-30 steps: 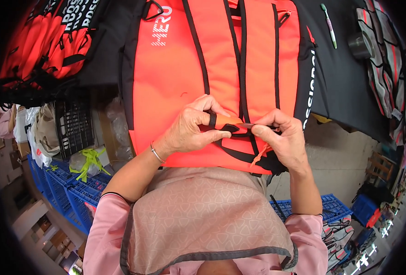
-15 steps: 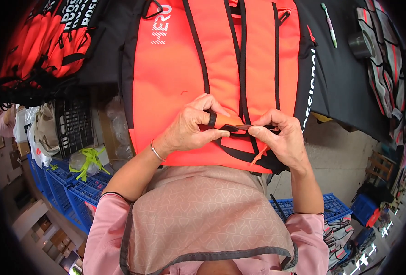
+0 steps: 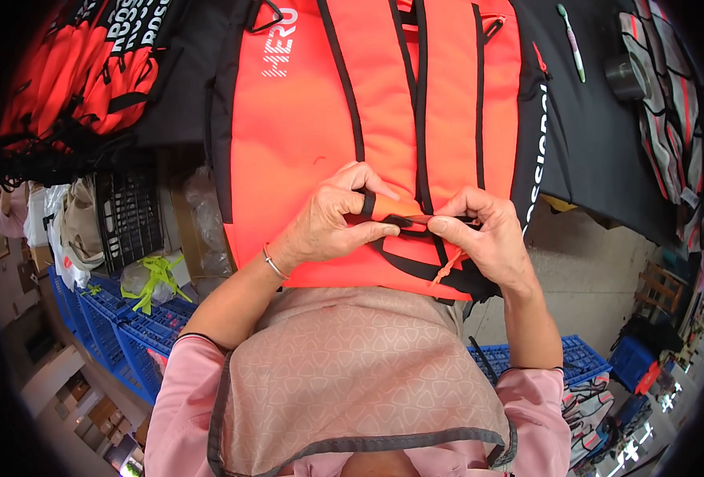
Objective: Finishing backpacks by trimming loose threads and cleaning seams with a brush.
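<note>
A large orange-red backpack [image 3: 288, 159] with black sides lies in front of me, its padded shoulder straps [image 3: 384, 119] upward. My left hand [image 3: 320, 219] is closed on the lower end of a shoulder strap, thumb and fingers beside a small black buckle [image 3: 402, 222]. From the right, my right hand [image 3: 483, 238] pinches a thin dark strip at that buckle, fingertips almost meeting those of the left. Whether the strip passes through the buckle cannot be made out. Below the right hand hangs an orange cord [image 3: 445, 270], near black webbing [image 3: 411, 262].
The backpack rests on a black-covered table [image 3: 582, 135]. A toothbrush [image 3: 571, 44], a grey cup-like roll [image 3: 627, 77] and grey striped pieces [image 3: 670, 111] lie at right. More red bags [image 3: 89, 71] are piled far left. Blue plastic crates [image 3: 117, 318] and a black crate [image 3: 133, 219] stand lower left.
My right hand has shifted very slightly left, toward the buckle. The orange cord below it has swung a little left. My left hand keeps its place.
</note>
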{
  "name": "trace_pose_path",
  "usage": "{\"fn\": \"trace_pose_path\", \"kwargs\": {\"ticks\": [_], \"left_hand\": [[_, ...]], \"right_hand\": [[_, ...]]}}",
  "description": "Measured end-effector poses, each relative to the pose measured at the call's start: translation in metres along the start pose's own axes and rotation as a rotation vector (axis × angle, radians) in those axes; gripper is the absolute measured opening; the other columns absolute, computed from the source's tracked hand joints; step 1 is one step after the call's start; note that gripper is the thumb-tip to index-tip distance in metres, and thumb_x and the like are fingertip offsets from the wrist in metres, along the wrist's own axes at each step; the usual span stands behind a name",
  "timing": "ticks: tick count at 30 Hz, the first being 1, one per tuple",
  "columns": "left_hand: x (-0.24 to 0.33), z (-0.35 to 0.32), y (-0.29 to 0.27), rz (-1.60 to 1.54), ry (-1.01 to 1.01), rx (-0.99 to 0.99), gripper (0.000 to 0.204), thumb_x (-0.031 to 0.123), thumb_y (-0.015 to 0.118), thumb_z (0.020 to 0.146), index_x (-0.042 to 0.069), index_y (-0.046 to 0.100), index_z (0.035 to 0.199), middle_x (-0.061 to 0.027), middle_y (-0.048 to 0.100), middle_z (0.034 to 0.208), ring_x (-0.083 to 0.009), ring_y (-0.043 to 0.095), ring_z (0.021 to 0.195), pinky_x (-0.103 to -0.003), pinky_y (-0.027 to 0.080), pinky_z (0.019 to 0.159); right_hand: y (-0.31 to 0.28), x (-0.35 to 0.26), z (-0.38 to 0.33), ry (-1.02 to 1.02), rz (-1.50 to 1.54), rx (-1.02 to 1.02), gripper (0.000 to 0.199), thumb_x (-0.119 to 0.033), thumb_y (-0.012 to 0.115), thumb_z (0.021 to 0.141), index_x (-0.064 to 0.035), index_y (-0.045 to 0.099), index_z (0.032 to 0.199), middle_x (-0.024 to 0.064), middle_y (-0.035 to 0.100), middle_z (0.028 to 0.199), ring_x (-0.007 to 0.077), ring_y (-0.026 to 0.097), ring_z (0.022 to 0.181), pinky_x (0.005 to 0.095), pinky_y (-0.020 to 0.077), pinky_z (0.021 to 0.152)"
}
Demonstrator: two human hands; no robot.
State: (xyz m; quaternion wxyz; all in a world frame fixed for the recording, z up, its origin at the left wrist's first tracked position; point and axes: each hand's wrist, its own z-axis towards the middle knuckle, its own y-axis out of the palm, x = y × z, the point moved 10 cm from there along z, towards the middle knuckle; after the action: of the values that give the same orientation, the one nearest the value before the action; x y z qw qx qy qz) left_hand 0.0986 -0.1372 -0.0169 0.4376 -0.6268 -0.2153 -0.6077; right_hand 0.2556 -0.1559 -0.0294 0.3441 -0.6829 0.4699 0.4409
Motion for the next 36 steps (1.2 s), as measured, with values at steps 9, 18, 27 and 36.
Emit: {"fn": "trace_pose_path", "kwargs": {"ticks": [9,18,27,36], "left_hand": [[-0.019,0.007,-0.004,-0.313,-0.27,0.071,0.048,0.033,0.046,0.106,-0.004,0.055,0.078,-0.0044,0.046,0.085,-0.0133,0.043,0.086,-0.03,0.039,0.081],[-0.016,0.01,-0.003,-0.213,-0.31,0.013,0.051,0.037,0.044,0.106,-0.004,0.051,0.075,-0.0062,0.043,0.083,-0.017,0.041,0.085,-0.032,0.039,0.082],[-0.002,0.002,0.006,-0.178,-0.126,-0.051,0.041,0.028,0.055,0.102,-0.005,0.059,0.078,-0.0095,0.055,0.108,-0.0216,0.05,0.098,-0.034,0.042,0.092],[-0.008,0.019,0.011,-0.325,-0.304,-0.268,0.042,0.039,0.068,0.093,-0.001,0.072,0.08,-0.0028,0.065,0.077,-0.0101,0.056,0.085,-0.028,0.047,0.079]], "right_hand": [[-0.022,-0.033,-0.028,-0.182,-0.111,0.298,0.038,-0.023,0.086,0.077,-0.0043,0.066,0.103,-0.0051,0.057,0.074,0.0028,0.047,0.065,0.0211,0.0419,0.059],[-0.009,-0.064,-0.051,-0.51,-0.565,0.268,0.008,0.006,0.072,0.076,-0.0014,0.07,0.079,0.0068,0.065,0.067,0.0129,0.061,0.057,0.0272,0.0448,0.051],[-0.035,-0.065,0.023,-0.513,-0.711,0.456,0.008,-0.001,0.068,0.074,-0.0034,0.065,0.081,0.0104,0.064,0.071,0.0292,0.064,0.064,0.0382,0.0488,0.057],[-0.014,-0.027,0.052,-0.375,-0.477,0.394,0.008,-0.01,0.073,0.077,-0.0048,0.069,0.082,0.0121,0.068,0.072,0.0302,0.068,0.068,0.0387,0.0504,0.06]]}}
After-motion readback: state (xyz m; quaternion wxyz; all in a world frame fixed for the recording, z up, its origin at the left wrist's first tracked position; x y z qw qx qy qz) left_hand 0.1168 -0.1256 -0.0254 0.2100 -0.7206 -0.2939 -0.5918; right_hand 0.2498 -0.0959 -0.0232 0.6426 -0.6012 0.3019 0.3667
